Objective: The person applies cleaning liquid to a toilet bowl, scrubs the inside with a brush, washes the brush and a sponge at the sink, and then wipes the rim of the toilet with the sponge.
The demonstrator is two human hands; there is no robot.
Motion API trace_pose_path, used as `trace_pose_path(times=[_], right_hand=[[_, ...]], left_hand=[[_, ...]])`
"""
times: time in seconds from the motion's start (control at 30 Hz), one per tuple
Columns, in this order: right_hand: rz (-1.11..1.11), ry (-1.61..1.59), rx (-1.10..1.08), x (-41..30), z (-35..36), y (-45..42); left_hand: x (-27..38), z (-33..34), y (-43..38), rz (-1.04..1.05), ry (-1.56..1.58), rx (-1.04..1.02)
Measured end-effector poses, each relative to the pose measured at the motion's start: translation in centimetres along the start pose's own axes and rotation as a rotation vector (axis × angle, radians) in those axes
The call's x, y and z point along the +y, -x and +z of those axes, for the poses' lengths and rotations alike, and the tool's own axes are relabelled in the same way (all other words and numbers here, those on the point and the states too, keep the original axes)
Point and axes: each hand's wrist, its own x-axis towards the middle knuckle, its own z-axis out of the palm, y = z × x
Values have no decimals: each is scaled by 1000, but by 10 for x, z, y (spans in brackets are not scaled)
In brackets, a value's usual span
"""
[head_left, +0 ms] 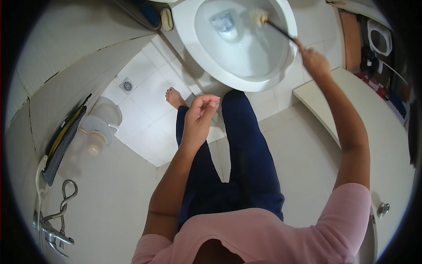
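Note:
A white toilet bowl with water at its bottom stands before me. My right hand is closed around the dark handle of a toilet brush, over the bowl's right rim. The brush's pale yellowish head is blurred and lies against or just above the inner wall, right of the water; whether it touches cannot be told. My left hand is raised in front of my legs, below the bowl, with its fingers curled loosely and nothing visible in them.
A yellowish soap-like bar lies left of the toilet. A floor drain is set in the tiles. Plastic containers and a shower mixer tap are at the left; an open cabinet door curves along the right.

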Motion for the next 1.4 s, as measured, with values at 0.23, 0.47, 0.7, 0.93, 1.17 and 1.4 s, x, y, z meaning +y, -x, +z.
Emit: trace_pose_path(times=[0.23,0.47,0.7,0.93,1.17,1.4], right_hand=[[-29,75,-93,0,-43,16],[-230,87,-342,-30,-22,52],[-114,-69,-210,-50,17,44],[-85,-288,-48,-134,36,-39],[124,-601,28,-200,64,-146],[324,-1795,-617,-179,50,-119]], left_hand=[[0,8,5,-22,-16,-25],[1,12,10,-19,-8,-49],[-5,12,6,-39,-20,-52],[-17,14,-3,-48,-12,20],[-27,23,-21,14,-25,69],[-21,28,-9,-61,-14,34]])
